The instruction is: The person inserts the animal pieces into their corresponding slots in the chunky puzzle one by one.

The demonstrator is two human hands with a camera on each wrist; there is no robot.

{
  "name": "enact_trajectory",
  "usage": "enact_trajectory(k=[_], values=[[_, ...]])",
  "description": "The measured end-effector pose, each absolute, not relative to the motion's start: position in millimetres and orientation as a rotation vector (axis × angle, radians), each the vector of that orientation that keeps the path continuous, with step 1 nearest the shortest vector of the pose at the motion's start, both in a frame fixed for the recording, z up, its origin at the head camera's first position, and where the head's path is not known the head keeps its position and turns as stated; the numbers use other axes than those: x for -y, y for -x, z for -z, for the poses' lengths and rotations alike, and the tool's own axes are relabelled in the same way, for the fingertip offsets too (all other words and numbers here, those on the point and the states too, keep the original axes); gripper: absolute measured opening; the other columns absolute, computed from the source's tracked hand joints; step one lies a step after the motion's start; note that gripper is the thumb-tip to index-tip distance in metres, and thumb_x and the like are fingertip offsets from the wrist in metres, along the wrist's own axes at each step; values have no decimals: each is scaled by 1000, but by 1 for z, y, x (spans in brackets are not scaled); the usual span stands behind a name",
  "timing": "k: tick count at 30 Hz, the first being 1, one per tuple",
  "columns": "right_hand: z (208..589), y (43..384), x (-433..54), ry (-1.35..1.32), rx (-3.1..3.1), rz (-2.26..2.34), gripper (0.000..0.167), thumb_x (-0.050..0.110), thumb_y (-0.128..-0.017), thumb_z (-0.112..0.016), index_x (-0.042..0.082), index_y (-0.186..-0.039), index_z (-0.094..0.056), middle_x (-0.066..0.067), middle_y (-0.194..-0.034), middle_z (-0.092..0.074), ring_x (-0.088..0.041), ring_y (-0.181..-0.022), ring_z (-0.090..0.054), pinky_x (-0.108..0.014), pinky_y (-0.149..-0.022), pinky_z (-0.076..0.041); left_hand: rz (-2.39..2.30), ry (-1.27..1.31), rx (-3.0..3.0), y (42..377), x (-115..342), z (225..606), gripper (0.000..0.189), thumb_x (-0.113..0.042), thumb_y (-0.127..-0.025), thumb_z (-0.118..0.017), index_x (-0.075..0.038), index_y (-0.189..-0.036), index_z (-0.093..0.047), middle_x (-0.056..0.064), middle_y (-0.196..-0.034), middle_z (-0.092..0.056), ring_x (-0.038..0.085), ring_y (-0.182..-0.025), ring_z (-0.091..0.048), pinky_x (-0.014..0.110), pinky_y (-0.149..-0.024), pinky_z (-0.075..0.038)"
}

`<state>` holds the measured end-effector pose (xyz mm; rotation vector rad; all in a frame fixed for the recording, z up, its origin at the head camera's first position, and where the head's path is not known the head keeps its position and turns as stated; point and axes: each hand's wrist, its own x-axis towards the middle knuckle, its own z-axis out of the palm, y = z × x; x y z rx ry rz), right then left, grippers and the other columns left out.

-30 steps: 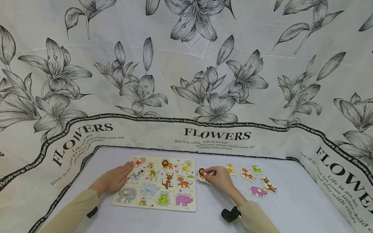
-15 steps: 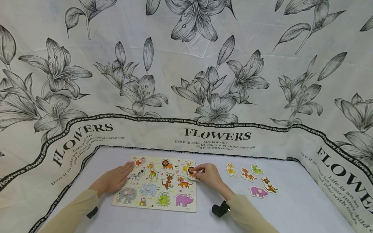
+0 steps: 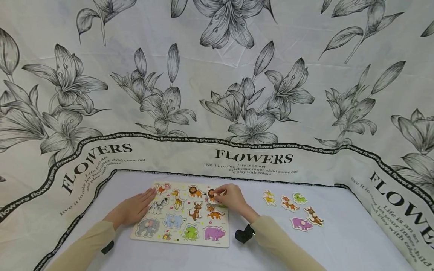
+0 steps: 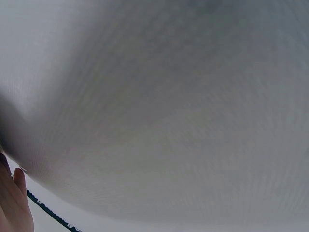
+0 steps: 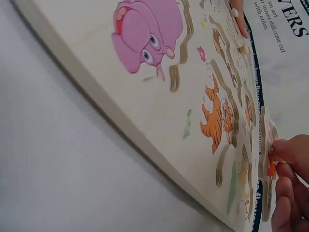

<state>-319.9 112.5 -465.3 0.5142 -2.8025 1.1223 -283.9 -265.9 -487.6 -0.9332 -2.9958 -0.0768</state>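
My right hand point(image 3: 232, 197) pinches a lion puzzle piece point(image 3: 211, 195) between thumb and fingers. The piece overlaps the upper right corner of the wooden animal puzzle board point(image 3: 201, 241), covering most of the yellow animal's slot. In the right wrist view, the lion piece point(image 5: 266, 174) stands tilted above the board's far side, close to the right fingers. The printed lion slot point(image 3: 195, 191) lies just left of it. Straight-fingered, my left hand point(image 3: 133, 207) rests on the board's left edge. Only part of the left hand point(image 4: 15, 203) shows in the left wrist view.
Right of the board lie several loose pieces: a yellow animal point(image 3: 269, 197), an orange striped animal point(image 3: 289, 203), a frog point(image 3: 300, 197), a kangaroo point(image 3: 314, 216) and a purple hippo point(image 3: 301, 224). Knobbed pieces, among them an elephant point(image 3: 144, 229), sit in the board. A flowered cloth point(image 3: 251, 165) stands behind.
The right hand has carried the lion piece leftward from the table beside the board to above its upper right corner. The left hand has stayed put.
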Motion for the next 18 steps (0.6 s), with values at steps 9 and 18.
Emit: enact_trajectory(k=[9,18], values=[[461,326,-96,-577,2811,-1167,11,13,-82,-73,9,-92,-77,-5,-85,-73,-5,-54,-53,-20,-44,-44,74,923,3008,284,266,488,53,-23,-102,-38,2,-148,-32,19,-156,-29,36,-144,-29,48,-116,-32],[461,334,-80,-615,2832,-1111,13,14,-82,-74,8,-93,-77,-6,-88,-73,-6,-63,-59,-20,-55,-49,78,918,3008,285,266,488,53,-24,-102,-38,2,-148,-32,19,-156,-29,37,-143,-29,48,-116,-32]])
